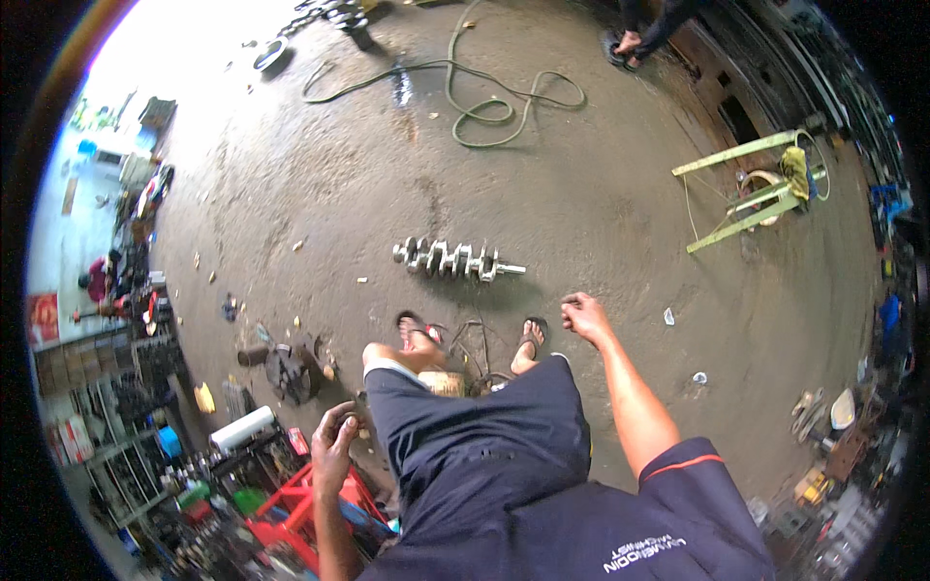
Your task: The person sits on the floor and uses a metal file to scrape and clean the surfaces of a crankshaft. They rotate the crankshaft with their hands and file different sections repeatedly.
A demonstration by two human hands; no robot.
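Note:
A bare metal crankshaft [455, 259] lies on its side on the dirty floor, just ahead of my sandalled feet. My right hand [584, 318] hangs over the floor to the right of my right foot, apart from the crankshaft. Its fingers are curled in, and nothing shows in them. Beside my left thigh, my left hand [334, 436] is loosely bent with the thumb apart from the fingers. No object is visible in it, and the red stand [291, 513] is just below it.
A long green hose [465, 143] loops over the far floor. A pale green metal frame [741, 150] is at the right. Dark round metal parts [291, 373] and a white roll [242, 428] lie left of me. Another person's foot [625, 48] shows at the far right.

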